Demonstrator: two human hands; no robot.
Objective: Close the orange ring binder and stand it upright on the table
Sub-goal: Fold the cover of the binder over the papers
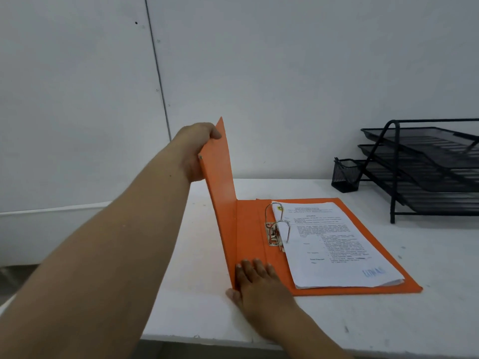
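Note:
An orange ring binder lies open on the white table. Its front cover is raised almost vertical on the left side. My left hand grips the top edge of that raised cover, thumb on the inner face. My right hand rests flat on the binder's spine at its near edge, fingers spread. The back cover lies flat and carries a stack of printed white papers threaded on the metal rings, which are closed.
A black mesh three-tier letter tray stands at the back right of the table, with a small black mesh pen holder at its left. A grey-white wall rises behind. The table's left edge runs just left of the binder.

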